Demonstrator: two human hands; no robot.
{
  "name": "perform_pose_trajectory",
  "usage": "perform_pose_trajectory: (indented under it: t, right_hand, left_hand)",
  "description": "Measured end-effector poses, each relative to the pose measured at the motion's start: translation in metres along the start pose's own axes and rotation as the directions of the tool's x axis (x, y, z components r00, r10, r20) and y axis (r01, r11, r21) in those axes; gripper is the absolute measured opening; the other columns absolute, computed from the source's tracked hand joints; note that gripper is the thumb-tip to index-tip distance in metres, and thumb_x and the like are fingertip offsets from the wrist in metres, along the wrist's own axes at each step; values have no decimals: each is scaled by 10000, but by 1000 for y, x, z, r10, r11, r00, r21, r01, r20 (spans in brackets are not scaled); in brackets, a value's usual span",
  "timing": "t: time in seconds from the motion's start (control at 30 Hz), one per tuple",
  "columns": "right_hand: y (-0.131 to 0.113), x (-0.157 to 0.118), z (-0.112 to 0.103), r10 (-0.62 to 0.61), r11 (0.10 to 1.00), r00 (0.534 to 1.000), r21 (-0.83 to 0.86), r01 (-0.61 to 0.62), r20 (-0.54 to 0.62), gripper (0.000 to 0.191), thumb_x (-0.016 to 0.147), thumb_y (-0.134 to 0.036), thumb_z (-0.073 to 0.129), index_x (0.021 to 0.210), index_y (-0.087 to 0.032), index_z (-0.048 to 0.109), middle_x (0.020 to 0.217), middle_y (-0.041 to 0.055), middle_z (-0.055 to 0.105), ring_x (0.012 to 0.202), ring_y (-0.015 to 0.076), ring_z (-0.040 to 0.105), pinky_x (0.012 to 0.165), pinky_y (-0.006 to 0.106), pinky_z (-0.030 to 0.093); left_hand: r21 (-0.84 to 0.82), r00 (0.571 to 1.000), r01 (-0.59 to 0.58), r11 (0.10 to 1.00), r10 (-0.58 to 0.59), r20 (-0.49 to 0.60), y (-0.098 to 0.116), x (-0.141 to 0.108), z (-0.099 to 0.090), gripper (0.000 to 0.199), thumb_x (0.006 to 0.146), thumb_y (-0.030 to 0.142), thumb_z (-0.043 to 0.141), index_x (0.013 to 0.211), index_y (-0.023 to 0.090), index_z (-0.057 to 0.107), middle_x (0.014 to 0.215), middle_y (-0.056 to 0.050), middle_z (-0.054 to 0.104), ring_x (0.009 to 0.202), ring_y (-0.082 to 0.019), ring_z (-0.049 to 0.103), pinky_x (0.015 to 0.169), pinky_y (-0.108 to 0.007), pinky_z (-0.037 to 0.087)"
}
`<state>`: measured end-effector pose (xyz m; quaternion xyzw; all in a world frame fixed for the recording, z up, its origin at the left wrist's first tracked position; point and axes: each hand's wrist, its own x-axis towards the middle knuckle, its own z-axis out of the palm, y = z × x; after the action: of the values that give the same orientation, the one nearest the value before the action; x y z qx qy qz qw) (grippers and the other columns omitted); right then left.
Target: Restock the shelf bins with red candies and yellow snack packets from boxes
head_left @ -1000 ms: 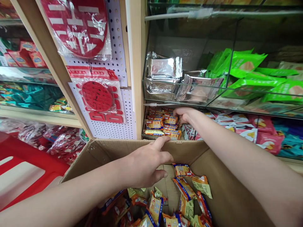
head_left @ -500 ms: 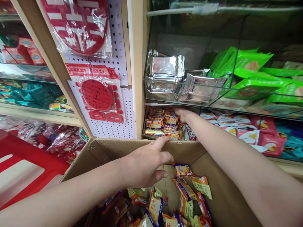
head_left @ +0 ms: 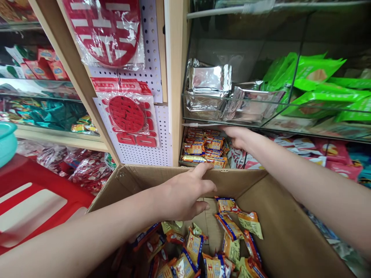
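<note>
A cardboard box (head_left: 232, 185) stands open in front of me, with several orange-and-blue snack packets (head_left: 194, 245) lying in its bottom. My left hand (head_left: 185, 193) hovers over the box near its far edge, fingers spread and holding nothing. On the low shelf behind the box, similar orange-and-blue packets (head_left: 203, 146) are stacked in rows. My right hand (head_left: 237, 136) reaches into that shelf, just right of the stack and under the glass shelf above. Its fingertips are partly hidden there, and whether they hold anything does not show.
Silver packets (head_left: 208, 87) and green packets (head_left: 319, 85) fill the glass shelf above. Red decorations (head_left: 126, 114) hang on a pegboard at centre left. A red plastic stool (head_left: 43, 200) holds a teal bowl (head_left: 6, 143) at the left. Pink packets (head_left: 333, 150) lie low at the right.
The view has shifted slightly, bringing the teal bowl into sight. My right hand has drawn back a little from the shelf's depth; my left hand stays over the box.
</note>
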<state>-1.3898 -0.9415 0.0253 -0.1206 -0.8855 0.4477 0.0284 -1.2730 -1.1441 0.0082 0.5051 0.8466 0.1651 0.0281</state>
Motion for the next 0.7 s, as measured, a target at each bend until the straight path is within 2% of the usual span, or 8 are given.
perform_pose_trajectory:
  t: [0.1,0.17,0.2,0.27,0.33,0.47,0.57,0.7]
  right_hand:
    - [22,-49,-10,-200,979,975,-42,197,-97,309,697,-293,553,986,-193,509,937,69,586,797,178,541,715,300,434]
    - [40,-93,-13,-457,870,880,-271,412,-129,214,718,-305,519,914,-221,528,925,68,581,797,185,527,725,316,418]
    - [48,-115,-13,-575,768,818,-359,531,-19,144,740,-298,490,858,-234,542,880,63,586,805,188,523,737,322,407]
    - [58,-153,-7,-646,519,652,-397,757,397,109,751,-272,470,765,-250,576,748,52,599,739,191,533,712,332,405]
    - [58,-174,5,-510,364,547,-409,837,664,134,739,-242,476,760,-219,606,708,68,612,707,205,550,670,339,419]
    - [55,-165,42,18,263,596,-579,772,803,211,604,-300,631,723,-128,662,681,95,643,659,225,597,589,308,458]
    - [73,-144,70,117,206,570,-582,787,813,67,524,-196,682,497,-175,625,607,30,643,661,202,610,668,309,467]
    - [107,-135,94,35,208,517,-513,833,855,208,327,-71,739,379,-152,555,644,103,650,719,293,604,702,395,463]
  left_hand:
    - [-14,1000,5,1000,-5,-8,-1,-1,-2,345,710,233,542,1051,185,527,1297,-99,244,1089,-240,432,927,-358,375]
    - [-18,1000,-3,1000,3,-8,-2,0,-3,336,719,231,530,1052,189,526,1280,-98,265,1074,-232,447,922,-353,380]
    - [-19,1000,-7,1000,7,-6,-2,1,-3,333,721,228,525,1052,188,526,1268,-99,276,1066,-230,453,916,-349,386]
    - [-7,1000,-10,1000,10,-2,-1,5,-3,329,719,216,521,1046,182,530,1245,-105,297,1049,-228,466,901,-347,398]
    - [18,1000,-6,1000,6,-1,1,11,-3,327,716,209,520,1040,172,535,1224,-111,312,1029,-227,478,889,-349,405]
    - [67,1000,-10,998,10,-4,6,18,1,334,718,217,519,1050,180,529,1223,-107,310,1016,-230,482,873,-361,414]
    - [93,1000,-9,996,8,3,9,17,4,348,718,225,524,1064,191,520,1265,-103,268,1040,-242,465,878,-371,409]
    - [52,999,-7,999,4,46,10,12,3,366,708,239,544,1070,194,515,1315,-94,206,1076,-246,444,911,-355,385]
